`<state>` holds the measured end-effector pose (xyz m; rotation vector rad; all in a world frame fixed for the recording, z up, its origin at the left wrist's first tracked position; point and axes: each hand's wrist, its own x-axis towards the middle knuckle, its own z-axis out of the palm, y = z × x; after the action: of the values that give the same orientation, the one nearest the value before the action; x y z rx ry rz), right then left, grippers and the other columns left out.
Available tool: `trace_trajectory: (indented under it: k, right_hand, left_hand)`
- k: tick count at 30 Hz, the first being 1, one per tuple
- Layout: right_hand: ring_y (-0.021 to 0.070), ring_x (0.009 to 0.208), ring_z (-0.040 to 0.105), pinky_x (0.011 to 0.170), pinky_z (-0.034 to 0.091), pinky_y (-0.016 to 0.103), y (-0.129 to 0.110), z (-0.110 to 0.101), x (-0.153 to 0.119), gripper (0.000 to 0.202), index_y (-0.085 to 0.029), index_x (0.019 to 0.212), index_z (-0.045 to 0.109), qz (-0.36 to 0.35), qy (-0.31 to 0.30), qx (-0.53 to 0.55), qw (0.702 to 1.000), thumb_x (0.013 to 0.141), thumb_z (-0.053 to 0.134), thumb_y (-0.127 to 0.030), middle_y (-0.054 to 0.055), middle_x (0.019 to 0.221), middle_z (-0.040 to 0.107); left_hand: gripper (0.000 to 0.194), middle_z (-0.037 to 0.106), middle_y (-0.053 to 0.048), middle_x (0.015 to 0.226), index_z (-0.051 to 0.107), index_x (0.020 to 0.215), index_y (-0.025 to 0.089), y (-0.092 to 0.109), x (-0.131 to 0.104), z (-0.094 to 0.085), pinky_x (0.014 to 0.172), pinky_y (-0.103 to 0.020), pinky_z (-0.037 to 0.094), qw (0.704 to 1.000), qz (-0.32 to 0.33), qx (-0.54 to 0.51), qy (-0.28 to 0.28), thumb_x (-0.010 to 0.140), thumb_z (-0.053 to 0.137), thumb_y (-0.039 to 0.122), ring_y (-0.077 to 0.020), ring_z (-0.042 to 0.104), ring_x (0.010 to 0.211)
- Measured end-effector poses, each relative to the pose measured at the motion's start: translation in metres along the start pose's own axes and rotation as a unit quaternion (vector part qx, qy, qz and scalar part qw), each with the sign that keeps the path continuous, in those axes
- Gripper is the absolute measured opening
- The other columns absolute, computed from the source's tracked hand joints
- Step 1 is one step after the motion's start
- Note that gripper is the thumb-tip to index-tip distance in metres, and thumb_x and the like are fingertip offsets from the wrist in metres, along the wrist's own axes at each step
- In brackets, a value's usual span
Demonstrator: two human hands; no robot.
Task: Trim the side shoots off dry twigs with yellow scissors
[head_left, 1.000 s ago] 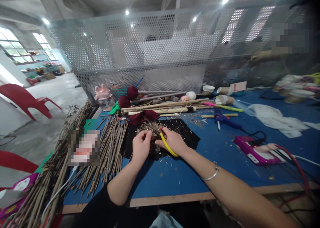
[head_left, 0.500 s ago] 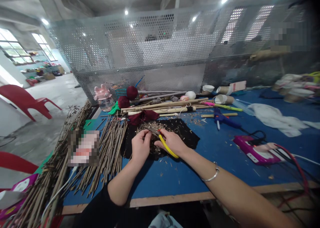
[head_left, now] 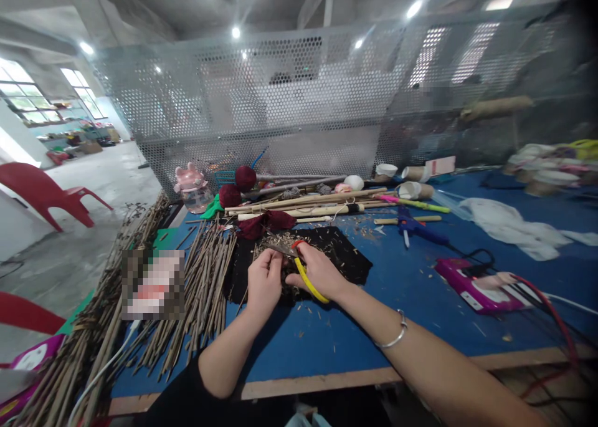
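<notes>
My right hand (head_left: 322, 272) is wrapped around yellow-handled pruning shears (head_left: 310, 283). Their metal blades point left, towards the fingertips of my left hand (head_left: 264, 282). That hand is closed in a pinch, and a thin twig (head_left: 242, 302) shows at its wrist side; the pinched end is mostly hidden by the fingers. Both hands are over a black cloth (head_left: 350, 259) strewn with small cut wood pieces (head_left: 280, 237). Just left of the cloth, many thin twigs (head_left: 210, 271) lie in a loose pile.
Behind the cloth are a dark red cloth (head_left: 266, 222), wooden sticks (head_left: 317, 204) and dark red yarn balls (head_left: 245, 177). A blue glue gun (head_left: 415, 227) and a purple power strip (head_left: 471, 283) with cables lie right. A twig bundle (head_left: 100, 315) lines the left edge; a perforated metal screen (head_left: 280, 103) stands behind.
The view has shifted slightly. Both hands keep nearly the same place over the cloth, and the shears remain in my right hand with their blades near my left fingertips.
</notes>
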<state>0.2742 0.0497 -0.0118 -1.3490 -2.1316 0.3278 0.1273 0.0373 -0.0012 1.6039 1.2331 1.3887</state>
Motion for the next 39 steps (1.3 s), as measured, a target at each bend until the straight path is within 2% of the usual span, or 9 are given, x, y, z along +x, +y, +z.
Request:
trace_trajectory:
  k: [6, 10, 13, 18, 24, 31, 35, 39]
  right_hand:
    - [0.0189, 0.08, 0.051, 0.069, 0.038, 0.028, -0.0017, 0.0002, 0.0003, 0.045, -0.018, 0.095, 0.044, -0.014, -0.012, 0.048, 0.999, 0.069, 0.062, -0.05, 0.007, 0.09, 0.054]
    - [0.0193, 0.08, 0.052, 0.068, 0.038, 0.028, -0.0016, -0.0006, 0.0002, 0.046, -0.018, 0.093, 0.045, -0.01, -0.005, 0.041, 0.999, 0.068, 0.062, -0.052, 0.007, 0.09, 0.056]
    - [0.0185, 0.074, 0.054, 0.062, 0.038, 0.026, -0.0019, -0.0014, -0.0004, 0.047, -0.019, 0.09, 0.044, 0.019, -0.008, 0.024, 0.999, 0.066, 0.062, -0.055, 0.006, 0.084, 0.058]
    - [0.0158, 0.06, 0.054, 0.054, 0.033, 0.023, -0.0028, -0.0027, -0.0009, 0.045, -0.02, 0.084, 0.046, 0.07, -0.024, -0.004, 0.997, 0.065, 0.06, -0.058, 0.002, 0.07, 0.059]
    - [0.0143, 0.057, 0.053, 0.052, 0.032, 0.022, 0.0001, -0.0012, -0.0011, 0.043, -0.02, 0.079, 0.049, 0.088, -0.029, -0.009, 0.996, 0.065, 0.059, -0.059, 0.001, 0.065, 0.059]
    - [0.0121, 0.055, 0.048, 0.05, 0.029, 0.021, 0.0043, 0.0027, 0.0014, 0.038, -0.019, 0.072, 0.049, 0.091, -0.038, -0.016, 0.995, 0.073, 0.053, -0.056, 0.0, 0.062, 0.056]
    - [0.0129, 0.057, 0.05, 0.052, 0.029, 0.022, 0.0018, -0.0009, 0.0007, 0.036, -0.02, 0.08, 0.048, 0.092, -0.04, -0.037, 0.994, 0.071, 0.057, -0.053, 0.0, 0.065, 0.056]
    - [0.0159, 0.068, 0.055, 0.058, 0.033, 0.023, -0.0019, -0.0054, -0.0009, 0.04, -0.02, 0.091, 0.045, 0.071, -0.057, -0.008, 0.996, 0.069, 0.062, -0.049, 0.002, 0.077, 0.058]
  left_hand:
    - [0.027, 0.061, -0.001, 0.068, 0.059, 0.08, 0.014, 0.0016, -0.001, 0.0043, 0.06, -0.02, 0.04, 0.994, -0.048, -0.099, -0.013, 0.083, 0.044, 0.036, -0.0118, 0.055, 0.065]
    - [0.028, 0.06, -0.001, 0.067, 0.059, 0.074, 0.014, 0.002, -0.001, 0.0035, 0.06, -0.02, 0.04, 0.995, -0.041, -0.087, -0.019, 0.083, 0.045, 0.036, -0.0116, 0.054, 0.064]
    - [0.027, 0.06, -0.001, 0.066, 0.059, 0.071, 0.014, 0.0013, -0.0009, 0.0026, 0.061, -0.02, 0.041, 0.997, -0.036, -0.072, -0.018, 0.083, 0.045, 0.035, -0.0114, 0.054, 0.064]
    - [0.027, 0.063, -0.003, 0.071, 0.062, 0.087, 0.013, -0.0013, 0.0, 0.0026, 0.062, -0.021, 0.043, 0.994, -0.053, -0.094, -0.008, 0.081, 0.047, 0.036, -0.013, 0.057, 0.067]
    - [0.029, 0.06, -0.002, 0.066, 0.061, 0.075, 0.014, -0.003, 0.0, 0.0018, 0.059, -0.02, 0.042, 0.998, -0.029, -0.05, 0.006, 0.082, 0.046, 0.038, -0.0112, 0.053, 0.062]
    - [0.032, 0.058, -0.001, 0.064, 0.057, 0.08, 0.014, -0.0046, 0.0011, 0.0037, 0.048, -0.019, 0.043, 0.989, -0.092, -0.116, 0.02, 0.078, 0.05, 0.044, -0.0095, 0.051, 0.053]
    - [0.032, 0.057, 0.0, 0.063, 0.057, 0.081, 0.014, -0.006, 0.003, 0.0035, 0.048, -0.02, 0.044, 0.985, -0.105, -0.131, 0.038, 0.076, 0.051, 0.045, -0.0104, 0.053, 0.054]
    - [0.03, 0.057, -0.001, 0.063, 0.059, 0.085, 0.014, -0.0052, 0.0029, 0.0029, 0.047, -0.02, 0.043, 0.988, -0.099, -0.114, 0.028, 0.078, 0.05, 0.042, -0.0102, 0.052, 0.053]
